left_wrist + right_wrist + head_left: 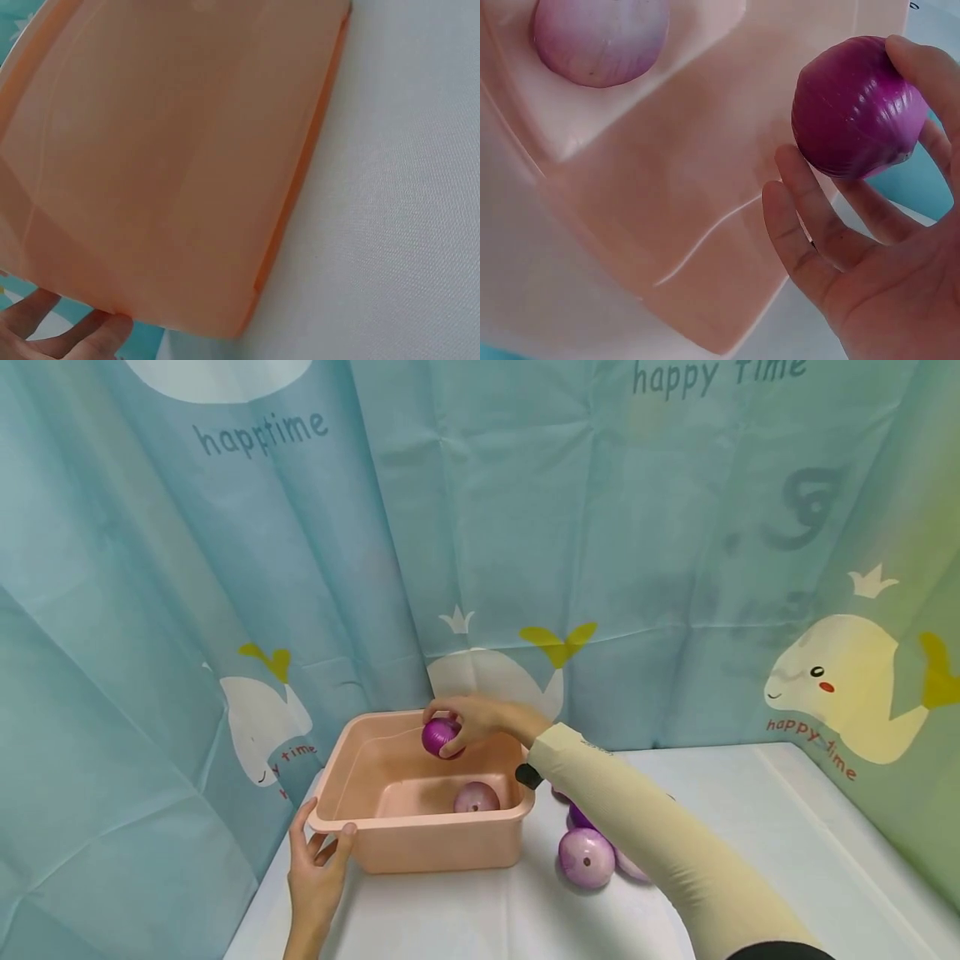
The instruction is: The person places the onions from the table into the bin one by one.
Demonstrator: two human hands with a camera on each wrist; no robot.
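Note:
A dark purple onion (441, 737) is held over the back of a pink plastic basin (435, 843) by my right hand (474, 720). In the right wrist view, thumb and fingers grip this same onion (859, 109) around its sides. A paler onion (477, 797) lies on the basin floor at the near right. My left hand (318, 868) holds the basin's front left corner, thumb at the front rim and fingers along the left side. The left wrist view shows those fingertips (105, 334) against the basin wall (172, 165).
Right of the basin, several more onions (587, 858) sit clustered on the white tabletop (450, 918), partly covered by the right forearm (637, 818). A blue curtain (510, 527) with whale prints hangs behind and at both sides of the table.

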